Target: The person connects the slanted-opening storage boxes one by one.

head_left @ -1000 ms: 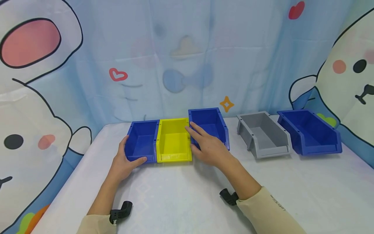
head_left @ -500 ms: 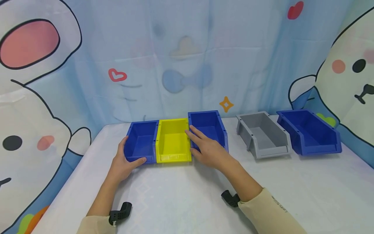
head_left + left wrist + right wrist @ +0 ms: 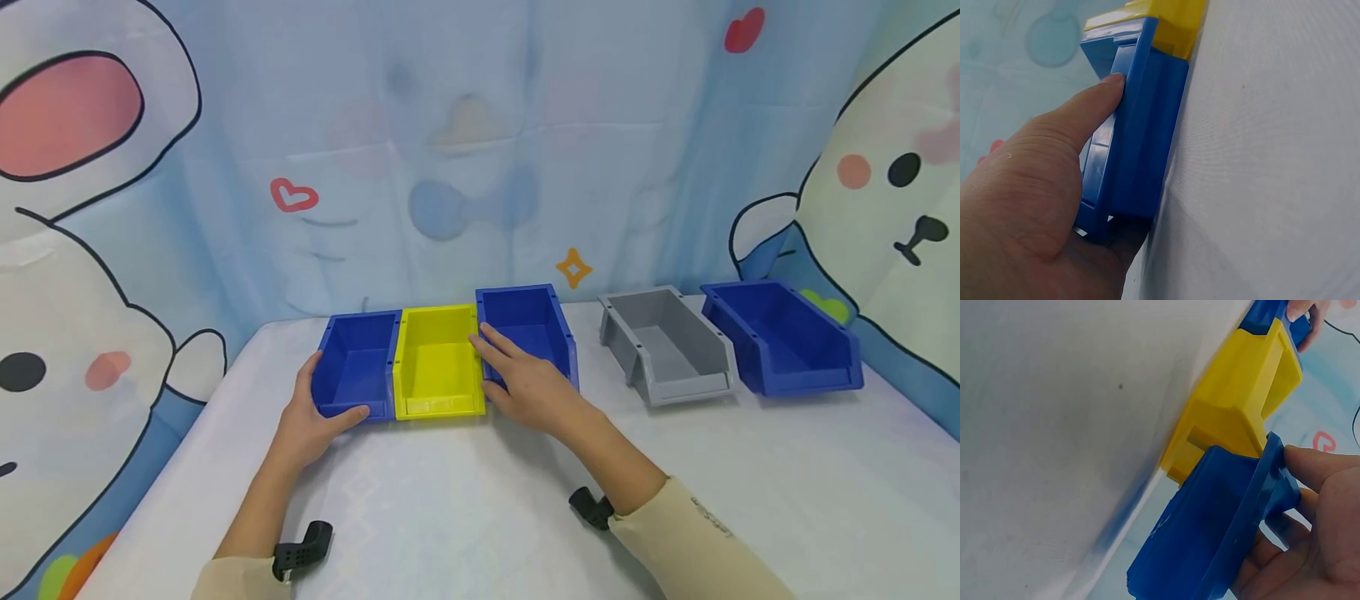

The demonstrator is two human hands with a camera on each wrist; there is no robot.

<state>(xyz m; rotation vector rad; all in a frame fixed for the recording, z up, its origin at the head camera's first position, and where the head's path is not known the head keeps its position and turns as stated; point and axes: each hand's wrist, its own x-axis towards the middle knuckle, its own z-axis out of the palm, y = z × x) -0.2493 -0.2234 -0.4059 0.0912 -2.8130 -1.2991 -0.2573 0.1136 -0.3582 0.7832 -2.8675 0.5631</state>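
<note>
Two bins stand side by side on the white cloth: a blue storage bin (image 3: 356, 367) and a yellow storage bin (image 3: 438, 362). My left hand (image 3: 311, 421) grips the blue one, thumb on its front lip and fingers along its left wall. A second blue bin (image 3: 528, 321) is at the yellow bin's right, set slightly farther back. My right hand (image 3: 536, 390) holds this second one by its left wall near the front. In the right wrist view, its underside (image 3: 1191, 519) shows above the cloth, tilted, with its corner against the yellow bin.
Farther right stand a grey bin (image 3: 682, 342) and another blue bin (image 3: 795, 342), close together. A printed light-blue curtain (image 3: 480, 167) hangs behind the table. Each wrist wears a small black camera, the left one (image 3: 303, 550) near the sleeve.
The second blue bin has lowered a little at the back, with my right hand still holding it. The whole head view has shifted slightly left. The left hand keeps its grip.
</note>
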